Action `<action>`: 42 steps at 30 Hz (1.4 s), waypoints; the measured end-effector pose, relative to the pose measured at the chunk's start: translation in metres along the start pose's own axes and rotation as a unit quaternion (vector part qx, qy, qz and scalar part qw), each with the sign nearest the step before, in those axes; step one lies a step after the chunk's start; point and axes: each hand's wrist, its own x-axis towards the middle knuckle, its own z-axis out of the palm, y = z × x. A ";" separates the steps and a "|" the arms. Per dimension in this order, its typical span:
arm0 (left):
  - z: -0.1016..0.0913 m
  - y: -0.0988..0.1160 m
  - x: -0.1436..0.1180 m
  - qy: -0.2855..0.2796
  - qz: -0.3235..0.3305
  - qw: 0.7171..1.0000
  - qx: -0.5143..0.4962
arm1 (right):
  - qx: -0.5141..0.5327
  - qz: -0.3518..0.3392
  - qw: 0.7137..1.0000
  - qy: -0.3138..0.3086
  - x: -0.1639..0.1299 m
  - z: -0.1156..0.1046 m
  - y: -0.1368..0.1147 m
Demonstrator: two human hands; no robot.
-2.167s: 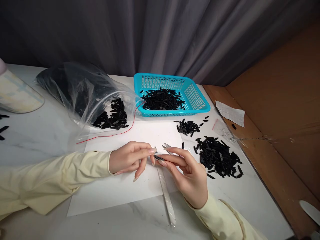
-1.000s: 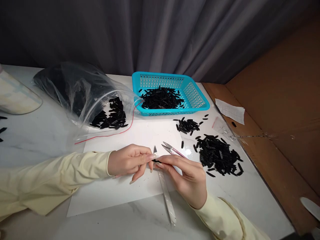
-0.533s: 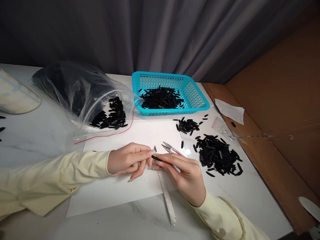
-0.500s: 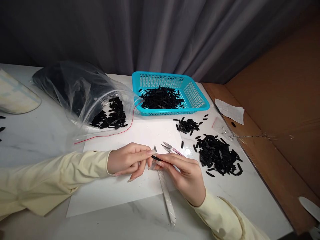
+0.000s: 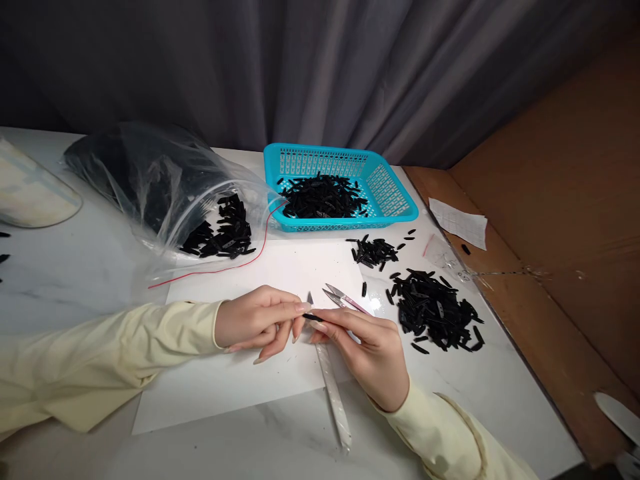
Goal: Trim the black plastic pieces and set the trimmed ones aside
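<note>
Between my two hands is one small, slim black piece [image 5: 313,317], pointed at the ends. My left hand [image 5: 263,320] pinches its left end between thumb and finger. At the other end, the fingertips of my right hand [image 5: 370,347] close on it. Under the fingers lies a craft knife [image 5: 331,393] with a pale wrapped handle, its blade tip pointing away from me. Thread snips [image 5: 345,299] rest just beyond my right hand. Both hands are over a white paper sheet [image 5: 215,393] with tiny black specks on it.
A large heap of black pieces [image 5: 440,310] lies right, a smaller heap [image 5: 375,252] behind it. The blue basket [image 5: 345,223] holds more. An open clear zip bag [image 5: 170,173] spills pieces at left. A paper slip [image 5: 457,223] and small plastic bag [image 5: 445,257] lie near the cardboard [image 5: 550,287].
Both hands stay almost in place over the paper. The black piece has shifted slightly in the fingertips, and more of it shows now.
</note>
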 end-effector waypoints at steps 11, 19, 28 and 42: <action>0.000 0.000 0.000 -0.001 0.004 1.000 0.001 | 0.003 -0.003 1.000 0.001 0.000 0.000 0.000; -0.003 -0.002 0.004 -0.017 0.020 0.999 -0.034 | -0.008 0.000 1.000 0.030 0.004 -0.006 -0.001; 0.012 0.001 -0.009 -0.032 0.073 0.996 -0.037 | 0.003 -0.053 0.999 -0.004 0.005 -0.006 -0.020; 0.026 -0.002 -0.017 0.028 0.105 0.994 -0.015 | -0.055 -0.103 0.991 0.061 -0.007 0.001 -0.017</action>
